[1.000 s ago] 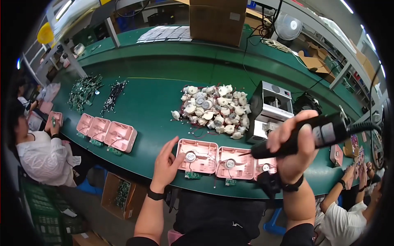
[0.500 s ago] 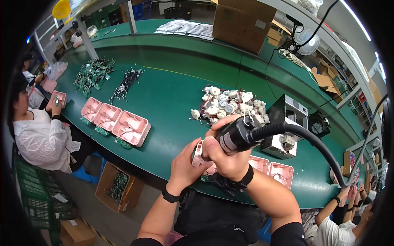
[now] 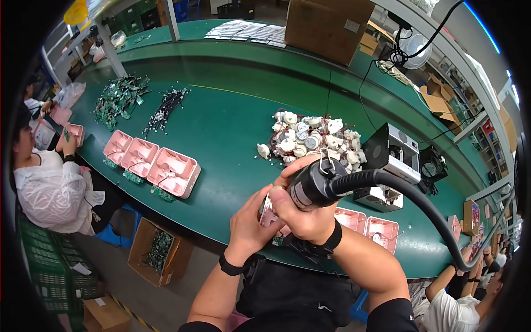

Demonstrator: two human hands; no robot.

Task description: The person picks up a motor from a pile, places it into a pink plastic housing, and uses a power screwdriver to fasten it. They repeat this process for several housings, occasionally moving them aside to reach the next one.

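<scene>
My right hand [image 3: 310, 218] is wrapped round a black electric screwdriver [image 3: 314, 187] with a metal hanging loop and a thick ribbed cable. Its tip is hidden below my fingers. At the bench's near edge, my left hand [image 3: 247, 226] grips a small pink plastic housing [image 3: 267, 214] from the side, directly under the tool. Most of that housing is covered by my hands. Just right of them sit open pink housings [image 3: 383, 233], partly behind my right wrist. A heap of white motor-like parts with red wires [image 3: 310, 137] lies beyond the screwdriver.
To the left stand three pink housings [image 3: 173, 172] with green circuit boards [image 3: 162, 193] beside them. Farther back lie a circuit-board pile [image 3: 119, 102] and black cables with white ends [image 3: 166, 110]. A metal-cased machine [image 3: 401, 155] stands right. Co-workers sit at both ends; the screwdriver's cable [image 3: 426, 213] arcs right.
The view has shifted slightly. The screwdriver and my right hand sit a touch further left and more tilted; both hands keep their grips.
</scene>
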